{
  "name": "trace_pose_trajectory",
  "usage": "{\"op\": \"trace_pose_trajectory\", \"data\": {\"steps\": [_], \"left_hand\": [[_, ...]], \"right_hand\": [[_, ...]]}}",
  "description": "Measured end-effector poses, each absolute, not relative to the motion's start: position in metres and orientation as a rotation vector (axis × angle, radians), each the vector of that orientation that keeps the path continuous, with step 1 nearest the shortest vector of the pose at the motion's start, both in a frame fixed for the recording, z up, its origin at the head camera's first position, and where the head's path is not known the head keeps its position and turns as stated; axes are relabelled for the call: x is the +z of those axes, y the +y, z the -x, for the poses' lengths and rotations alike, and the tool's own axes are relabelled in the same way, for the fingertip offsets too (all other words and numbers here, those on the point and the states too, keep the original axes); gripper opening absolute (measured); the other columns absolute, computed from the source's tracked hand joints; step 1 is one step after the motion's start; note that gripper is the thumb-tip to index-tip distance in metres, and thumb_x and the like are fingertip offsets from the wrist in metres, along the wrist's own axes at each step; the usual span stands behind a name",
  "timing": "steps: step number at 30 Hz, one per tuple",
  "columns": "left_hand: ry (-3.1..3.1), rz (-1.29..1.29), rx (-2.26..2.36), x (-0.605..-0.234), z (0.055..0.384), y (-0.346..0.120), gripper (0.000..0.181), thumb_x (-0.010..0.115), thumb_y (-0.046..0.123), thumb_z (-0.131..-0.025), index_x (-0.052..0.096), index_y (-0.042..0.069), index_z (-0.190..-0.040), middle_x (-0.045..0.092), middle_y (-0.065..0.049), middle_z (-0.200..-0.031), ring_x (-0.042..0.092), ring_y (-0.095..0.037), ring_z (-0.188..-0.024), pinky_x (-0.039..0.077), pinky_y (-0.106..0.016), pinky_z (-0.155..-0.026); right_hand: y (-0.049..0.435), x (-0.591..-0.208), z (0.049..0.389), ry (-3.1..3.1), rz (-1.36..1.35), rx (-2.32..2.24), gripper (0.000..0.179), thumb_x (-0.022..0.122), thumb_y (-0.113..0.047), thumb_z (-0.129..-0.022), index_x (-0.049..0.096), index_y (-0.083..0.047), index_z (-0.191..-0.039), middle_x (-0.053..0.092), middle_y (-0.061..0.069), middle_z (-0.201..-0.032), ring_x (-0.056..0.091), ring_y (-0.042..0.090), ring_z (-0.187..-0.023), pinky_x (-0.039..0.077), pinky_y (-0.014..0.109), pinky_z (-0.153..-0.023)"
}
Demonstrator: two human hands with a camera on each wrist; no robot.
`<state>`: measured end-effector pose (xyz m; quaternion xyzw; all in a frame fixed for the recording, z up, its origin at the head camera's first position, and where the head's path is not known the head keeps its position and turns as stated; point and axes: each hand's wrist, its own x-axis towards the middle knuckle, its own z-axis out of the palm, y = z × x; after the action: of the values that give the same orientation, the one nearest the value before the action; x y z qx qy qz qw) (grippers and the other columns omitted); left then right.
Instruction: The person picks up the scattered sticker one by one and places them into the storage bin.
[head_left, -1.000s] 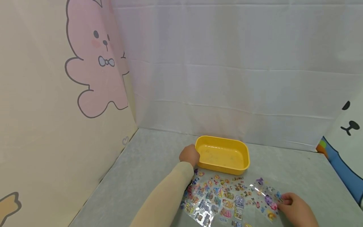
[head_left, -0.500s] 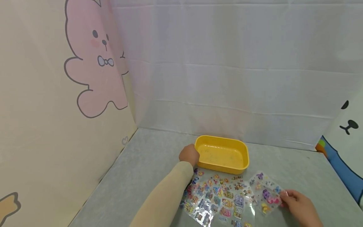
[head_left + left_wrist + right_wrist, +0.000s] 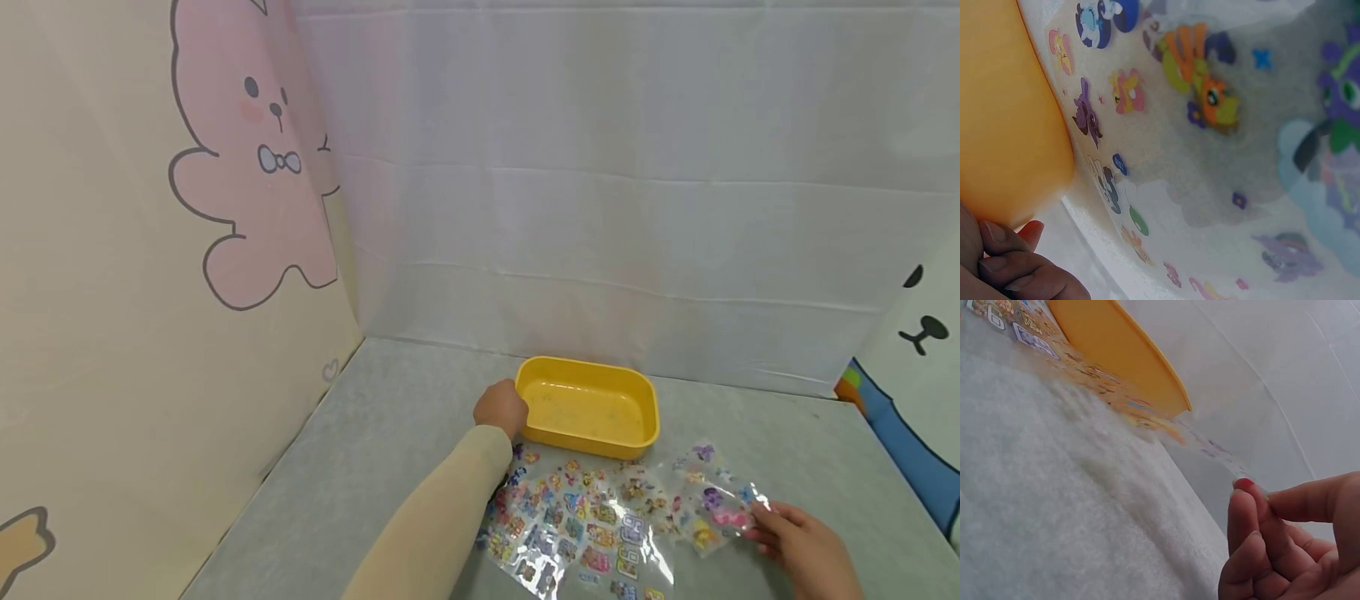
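My left hand [image 3: 501, 409] grips the left end of a shallow yellow plastic tray [image 3: 588, 412]; the left wrist view shows its curled fingers [image 3: 1029, 269] at the tray's edge. Between thumb and fingers, my right hand [image 3: 810, 546] pinches the right edge of a clear sticker sheet [image 3: 705, 504] with colourful cartoon figures. In the right wrist view that sheet [image 3: 1210, 447] is seen almost edge-on, sloping off the fingertips. More clear sticker sheets [image 3: 573, 533] lie in front of the tray, partly behind my left forearm. Pony-like cartoon stickers [image 3: 1210, 100] fill the left wrist view.
A grey table surface [image 3: 405, 408] lies under everything. White cloth [image 3: 600, 183] hangs behind the tray. At the left stands a cream wall panel [image 3: 97, 292] with a pink cartoon animal [image 3: 255, 175], and at the right a panel [image 3: 918, 400] with another cartoon animal.
The sheet in my right hand first swung inward and tilted, then came back outward and away from me. My right hand shifted slightly right. The left hand and tray stay put.
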<state>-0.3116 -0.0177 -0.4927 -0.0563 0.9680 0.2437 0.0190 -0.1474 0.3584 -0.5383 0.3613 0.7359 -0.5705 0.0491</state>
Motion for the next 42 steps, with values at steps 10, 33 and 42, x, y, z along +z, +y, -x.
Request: {"op": "trace_pose_trajectory", "data": {"steps": [10,33,42], "left_hand": [[2.999,0.187,0.764,-0.495,0.314,-0.017,0.017,0.065,0.014,-0.099,0.07,0.003,-0.111,0.069,-0.006,-0.092,0.06,-0.019,-0.076,0.058,-0.042,-0.081],[2.978,0.232,0.81,-0.495,0.318,-0.017,0.018,0.066,0.013,-0.098,0.071,0.003,-0.112,0.071,-0.007,-0.095,0.061,-0.019,-0.078,0.058,-0.043,-0.085],[3.009,0.212,0.759,-0.495,0.315,-0.015,0.016,0.067,0.013,-0.097,0.072,0.003,-0.109,0.07,-0.007,-0.092,0.062,-0.019,-0.077,0.058,-0.042,-0.08]], "right_hand": [[0.356,-0.535,0.147,2.294,-1.121,-1.863,0.052,0.054,-0.031,-0.109,0.049,0.007,-0.143,0.068,0.0,-0.094,0.066,0.014,-0.077,0.056,0.029,-0.061],[0.318,-0.484,0.194,2.392,-0.492,-1.924,0.038,0.052,-0.025,-0.109,0.059,0.006,-0.13,0.063,-0.013,-0.095,0.06,0.007,-0.083,0.056,0.025,-0.074],[0.304,-0.474,0.222,2.613,-0.178,-1.687,0.047,0.052,-0.03,-0.109,0.057,0.013,-0.13,0.069,0.0,-0.099,0.063,0.01,-0.084,0.057,0.03,-0.077]]}}
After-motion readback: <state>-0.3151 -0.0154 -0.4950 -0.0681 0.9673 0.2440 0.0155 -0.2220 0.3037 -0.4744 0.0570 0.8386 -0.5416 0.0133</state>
